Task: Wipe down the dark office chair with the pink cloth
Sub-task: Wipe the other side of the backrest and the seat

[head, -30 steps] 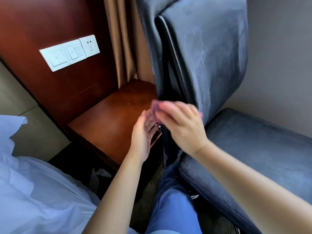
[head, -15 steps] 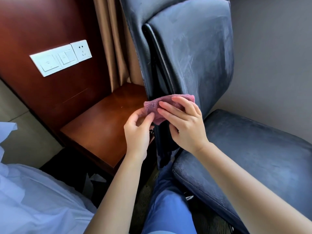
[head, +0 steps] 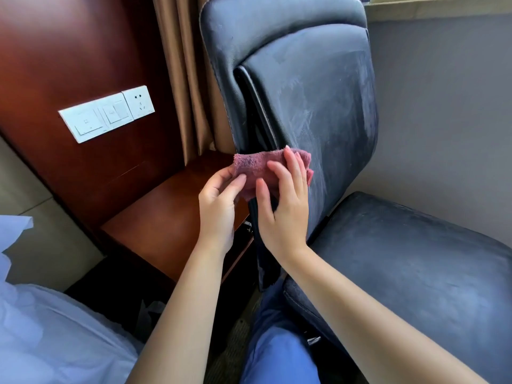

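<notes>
The dark office chair (head: 318, 87) fills the centre and right, its backrest upright and its seat (head: 415, 259) streaked with pale dust. A folded pink cloth (head: 255, 169) sits against the lower left edge of the backrest. My left hand (head: 219, 206) pinches the cloth's left end between thumb and fingers. My right hand (head: 285, 203) lies over the cloth's right part with fingers spread, pressing it to the backrest's side edge. Part of the cloth is hidden under my right fingers.
A brown wooden bedside table (head: 166, 217) stands left of the chair, below a dark wood panel with a white switch and socket plate (head: 106, 113). Beige curtain (head: 182, 79) hangs behind. White bedding (head: 41, 328) lies lower left. A grey wall (head: 443, 106) is right. My blue trouser leg (head: 277, 342) is below.
The cloth went from bunched under my right hand to spread out between both hands. My left hand took hold of its left end, and the view tilted up.
</notes>
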### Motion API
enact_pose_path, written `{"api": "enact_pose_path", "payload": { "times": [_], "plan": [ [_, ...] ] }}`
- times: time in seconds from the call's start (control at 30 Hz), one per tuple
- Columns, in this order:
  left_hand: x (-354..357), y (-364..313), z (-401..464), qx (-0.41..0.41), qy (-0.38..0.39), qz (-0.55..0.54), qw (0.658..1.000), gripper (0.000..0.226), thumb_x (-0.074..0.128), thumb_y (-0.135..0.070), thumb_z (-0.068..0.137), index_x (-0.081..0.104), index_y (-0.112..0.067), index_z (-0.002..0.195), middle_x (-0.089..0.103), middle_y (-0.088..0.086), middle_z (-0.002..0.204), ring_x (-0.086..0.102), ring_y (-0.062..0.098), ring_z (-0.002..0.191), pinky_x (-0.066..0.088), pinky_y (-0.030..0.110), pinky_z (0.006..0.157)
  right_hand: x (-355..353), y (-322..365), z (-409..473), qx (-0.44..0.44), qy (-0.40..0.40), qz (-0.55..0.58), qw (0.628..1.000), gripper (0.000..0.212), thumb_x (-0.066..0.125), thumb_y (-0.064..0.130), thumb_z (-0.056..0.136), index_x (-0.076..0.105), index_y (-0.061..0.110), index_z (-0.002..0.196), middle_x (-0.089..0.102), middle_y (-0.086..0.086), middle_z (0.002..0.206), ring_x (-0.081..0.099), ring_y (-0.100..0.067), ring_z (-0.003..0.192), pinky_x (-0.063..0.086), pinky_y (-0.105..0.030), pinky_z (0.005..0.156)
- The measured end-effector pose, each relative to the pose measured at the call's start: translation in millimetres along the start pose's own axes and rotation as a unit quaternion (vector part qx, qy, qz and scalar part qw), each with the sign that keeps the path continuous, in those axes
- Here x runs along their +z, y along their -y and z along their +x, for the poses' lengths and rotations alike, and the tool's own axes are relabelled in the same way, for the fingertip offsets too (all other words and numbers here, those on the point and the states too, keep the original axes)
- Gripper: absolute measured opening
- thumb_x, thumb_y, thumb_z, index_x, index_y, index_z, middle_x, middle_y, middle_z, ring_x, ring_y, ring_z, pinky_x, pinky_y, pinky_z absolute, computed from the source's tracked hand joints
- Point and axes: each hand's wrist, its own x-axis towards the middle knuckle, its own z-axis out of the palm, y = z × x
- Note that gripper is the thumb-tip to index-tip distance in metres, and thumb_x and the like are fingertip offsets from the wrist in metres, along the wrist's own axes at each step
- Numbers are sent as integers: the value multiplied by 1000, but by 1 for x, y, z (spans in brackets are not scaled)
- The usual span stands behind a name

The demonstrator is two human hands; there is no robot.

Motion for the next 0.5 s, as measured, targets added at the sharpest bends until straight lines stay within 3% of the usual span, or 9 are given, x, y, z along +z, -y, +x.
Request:
{"api": "enact_pose_path", "payload": {
  "times": [0.1, 0.2, 0.33, 0.43, 0.5],
  "plan": [
    [4, -10, 2, -20, 19, -41, 999, 17, 47, -2, 94, 63, -5, 101, 67, 5, 87, 62, 12, 75, 50, 19, 67, 11, 13, 20, 29, -32, 14, 999, 53, 51, 34, 90, 50, 0, 130, 43, -12, 142, 27, -16, 136, 13, -21, 115],
    [8, -22, 11, -11, 31, -77, 997, 20, 45, -4, 96, 64, -7, 98, 67, 8, 90, 62, 16, 82, 50, 23, 73, 16, 16, 44, -6, -52, 21, 998, 53, 61, 21, 88, 46, -6, 132, 44, -18, 139, 28, -13, 133, 11, -11, 111],
    [8, -34, 27, 25, 58, -99, 993, 23, 43, -6, 97, 65, -8, 97, 67, 7, 88, 61, 16, 83, 51, 23, 75, 18, 22, 75, -67, -58, 29, 996, 51, 65, 16, 86, 49, -8, 129, 46, -20, 136, 36, -24, 129, 26, -25, 111],
    [4, -27, 32, 28, 73, -77, 994, 25, 40, -1, 97, 64, -8, 94, 65, 8, 87, 59, 18, 80, 51, 23, 70, 21, 9, 72, -80, -55, -30, 995, 55, 61, 31, 87, 52, -5, 127, 50, -17, 135, 37, -27, 132, 29, -40, 112],
    [-1, -13, 31, -1, 76, -60, 995, 25, 37, 4, 94, 60, -7, 90, 64, 10, 90, 59, 21, 82, 50, 28, 73, 20, -6, 54, -77, -44, -65, 994, 59, 58, 35, 87, 49, -3, 131, 47, -16, 138, 35, -27, 135, 28, -43, 113]
  ]
}}
